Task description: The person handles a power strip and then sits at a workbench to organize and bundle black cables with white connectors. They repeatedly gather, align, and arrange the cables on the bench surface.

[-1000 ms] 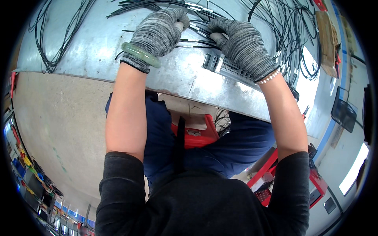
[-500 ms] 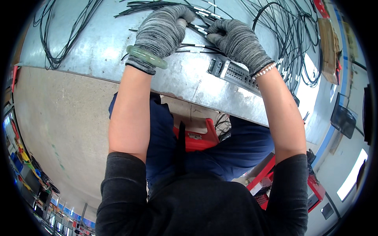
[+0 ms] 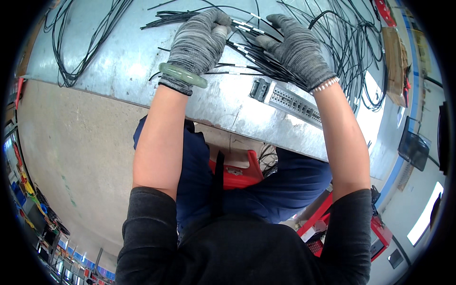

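Note:
Both hands wear grey knit gloves over the metal table. My left hand (image 3: 200,40) is closed around a bundle of thin black wires (image 3: 166,19), whose ends stick out to its left. White labels are wrapped on the wires between the hands. My right hand (image 3: 298,50) has its thumb and fingers spread apart beside the labelled stretch, with more black wires passing under its palm. Just below that hand lies a grey multi-pin connector block (image 3: 292,105) with rows of holes. A few separate labelled wires (image 3: 230,73) run between the bundle and the block.
A loop of black wires (image 3: 78,66) hangs toward the table's left edge. A large tangle of wires (image 3: 356,52) covers the right side, next to a cardboard box (image 3: 395,66). Under the table's front edge (image 3: 213,121) sits a red plastic case (image 3: 242,175) between my legs.
My right hand has opened its pinch on the labelled wires and spread its fingers, shifting slightly right. The left hand keeps its hold on the bundle. More of the connector block shows.

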